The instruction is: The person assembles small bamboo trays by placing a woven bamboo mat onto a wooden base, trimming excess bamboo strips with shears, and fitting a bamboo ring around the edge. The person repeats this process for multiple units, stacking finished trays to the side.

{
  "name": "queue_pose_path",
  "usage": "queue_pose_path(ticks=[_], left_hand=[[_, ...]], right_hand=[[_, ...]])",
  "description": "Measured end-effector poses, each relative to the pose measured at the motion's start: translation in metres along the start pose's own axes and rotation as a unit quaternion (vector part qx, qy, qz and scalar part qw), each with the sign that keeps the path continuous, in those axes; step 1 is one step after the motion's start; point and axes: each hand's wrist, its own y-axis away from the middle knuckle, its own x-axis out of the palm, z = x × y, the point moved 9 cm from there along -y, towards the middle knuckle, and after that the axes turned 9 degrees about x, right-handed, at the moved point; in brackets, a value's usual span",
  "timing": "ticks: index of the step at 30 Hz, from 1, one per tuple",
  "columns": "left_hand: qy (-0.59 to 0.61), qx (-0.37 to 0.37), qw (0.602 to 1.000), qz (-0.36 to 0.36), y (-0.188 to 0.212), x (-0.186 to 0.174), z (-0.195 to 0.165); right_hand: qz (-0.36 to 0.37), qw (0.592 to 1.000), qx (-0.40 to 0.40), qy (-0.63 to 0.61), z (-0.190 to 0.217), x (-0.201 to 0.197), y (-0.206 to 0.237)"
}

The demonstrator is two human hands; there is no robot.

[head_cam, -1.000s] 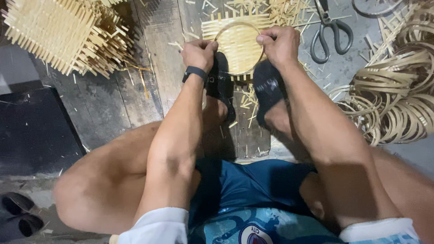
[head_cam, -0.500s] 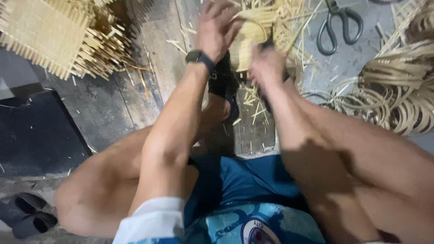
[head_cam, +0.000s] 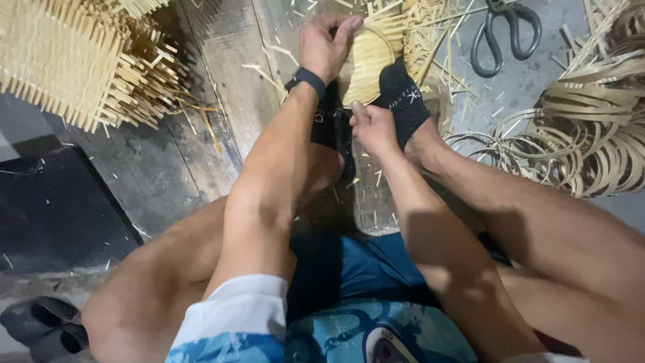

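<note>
Nearest, the right hand pinched the near rim of a round woven bamboo piece, held between black-socked feet. Beyond, the left hand gripped its far edge; loose strips remained unwoven.

1. The floor is made of worn, dark wooden planks, strewn with pale splinters.
2. Towards the upper right it gives way to grey concrete.
3. A black mat lies at the left.
4. Dark slippers sit at the lower left corner.
5. The light is dim and even.
</note>
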Motion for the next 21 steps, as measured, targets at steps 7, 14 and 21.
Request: queue_pose_path(ticks=[7,14,21], left_hand=[[0.114,-0.071,0.991,-0.003,-0.011,0.011,0.018],[0.075,-0.077,0.994,0.022,-0.021,0.013,0.026],[0.187,-0.06,0.971,0.139,-0.001,0.015,-0.009]], right_hand=[[-0.082,0.973,-0.2,-0.087,0.096,-0.08,-0.046],[-0.059,0.996,-0.004,-0.067,0.057,-0.075,-0.094],[-0.106,0.907,-0.32,0.254,0.163,-0.165,-0.054]])
